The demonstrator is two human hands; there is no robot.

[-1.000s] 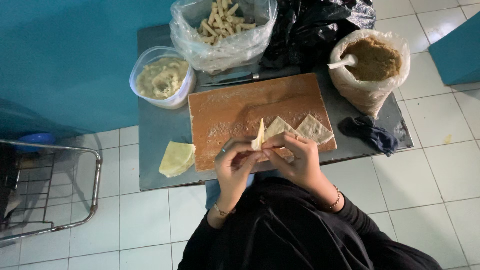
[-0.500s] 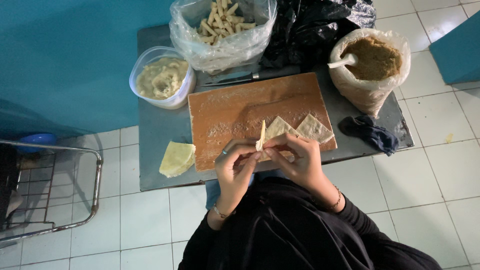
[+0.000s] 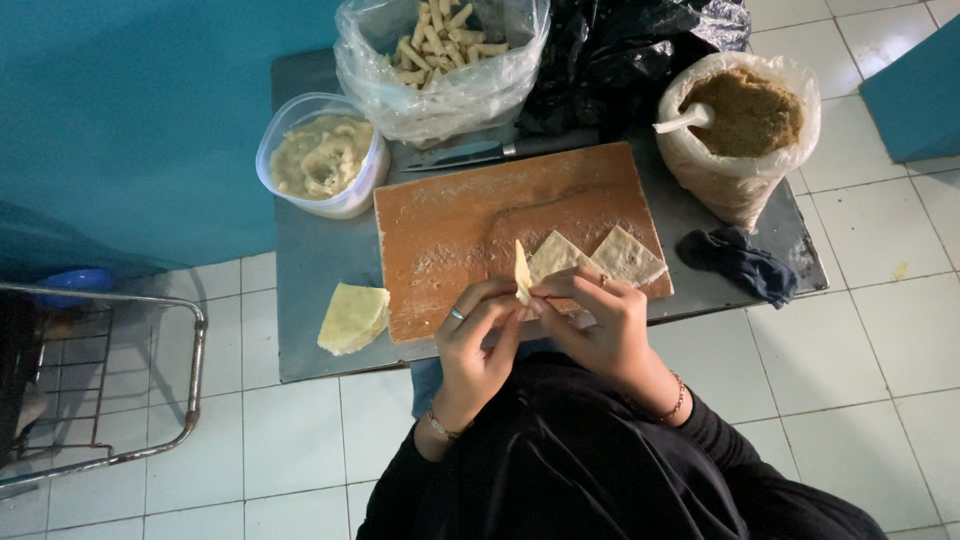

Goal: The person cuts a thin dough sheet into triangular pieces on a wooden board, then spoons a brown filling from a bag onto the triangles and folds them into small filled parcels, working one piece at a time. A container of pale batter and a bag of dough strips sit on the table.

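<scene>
A stack of pale wrappers (image 3: 353, 318) lies at the left edge of a small grey table (image 3: 310, 260), below a plastic tub of pale paste (image 3: 322, 155). At the near edge of the floured wooden board (image 3: 470, 225), the left hand (image 3: 478, 345) and right hand (image 3: 596, 325) close narrowly together on a thin pastry sheet (image 3: 521, 273), its corner standing upright between the fingertips. Two more square wrappers (image 3: 598, 256) lie flat on the board just beyond. A clear bag of finished rolls (image 3: 440, 45) sits behind, a bag of brown filling (image 3: 742, 115) to the right. The fold likely wants an even, light pinch, tight against the filling, lest the thin sheet tear.
</scene>
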